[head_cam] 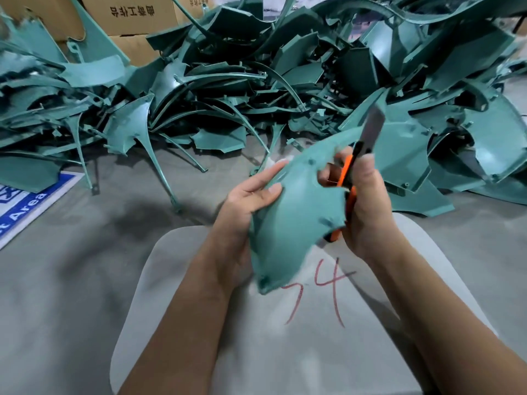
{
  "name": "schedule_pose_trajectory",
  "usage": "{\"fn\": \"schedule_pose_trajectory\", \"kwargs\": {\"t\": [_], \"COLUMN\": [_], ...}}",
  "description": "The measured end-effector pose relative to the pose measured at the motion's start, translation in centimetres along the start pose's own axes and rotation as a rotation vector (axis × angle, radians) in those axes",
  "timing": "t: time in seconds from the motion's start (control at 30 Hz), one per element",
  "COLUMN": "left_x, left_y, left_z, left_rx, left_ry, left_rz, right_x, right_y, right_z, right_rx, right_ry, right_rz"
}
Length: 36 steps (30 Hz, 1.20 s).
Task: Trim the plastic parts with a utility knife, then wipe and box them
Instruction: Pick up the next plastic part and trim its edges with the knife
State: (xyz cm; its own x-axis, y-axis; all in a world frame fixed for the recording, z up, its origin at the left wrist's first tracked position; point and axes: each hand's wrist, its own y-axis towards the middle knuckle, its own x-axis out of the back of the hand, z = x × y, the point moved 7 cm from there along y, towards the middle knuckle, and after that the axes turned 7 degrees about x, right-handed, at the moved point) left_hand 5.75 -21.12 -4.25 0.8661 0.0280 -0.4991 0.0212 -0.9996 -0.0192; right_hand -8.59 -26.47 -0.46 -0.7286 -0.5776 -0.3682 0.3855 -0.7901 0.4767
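Soft, even, fairly bright light falls from overhead. A diffuse shadow lies on the grey floor (71, 280) at about nine o'clock. Faint sheen shows on the green parts pile (285, 81) toward one o'clock. Motion blur smears the centre. Wide-angle distortion bends the edges, and the corners are soft.

Both forearms are bare to the frame's edge; the left hand (251, 195) and right hand (368, 206) wear no gloves.
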Motion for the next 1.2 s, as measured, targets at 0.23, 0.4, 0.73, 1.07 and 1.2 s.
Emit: {"fn": "schedule_pose_trajectory", "kwargs": {"t": [0.23, 0.4, 0.73, 1.07, 1.2], "left_x": [-1.6, -3.7, -0.4, -0.1, -0.1], "left_y": [-0.7, -1.3, -1.2, 1.2, 1.1], "left_z": [-1.8, -2.8, -1.7, 1.5, 1.5], "left_rx": [-0.307, -0.453, -0.577, -0.188, -0.185], "left_ry": [0.578, 0.95, 0.566, 0.05, 0.049], "left_rz": [-0.184, -0.035, -0.5, -0.275, -0.265], "right_x": [2.4, 5.1, 4.3, 0.8, 1.0], "right_y": [-0.1, 0.1, 0.3, -0.1, -0.2], "right_z": [0.2, 1.5, 2.2, 1.1, 1.0], "right_rx": [-0.071, 0.029, 0.115, 0.21, 0.146], "right_ry": [0.072, -0.159, -0.531, -1.32, -1.379], "right_rz": [-0.256, -0.524, -0.351, 0.056, 0.087]}}
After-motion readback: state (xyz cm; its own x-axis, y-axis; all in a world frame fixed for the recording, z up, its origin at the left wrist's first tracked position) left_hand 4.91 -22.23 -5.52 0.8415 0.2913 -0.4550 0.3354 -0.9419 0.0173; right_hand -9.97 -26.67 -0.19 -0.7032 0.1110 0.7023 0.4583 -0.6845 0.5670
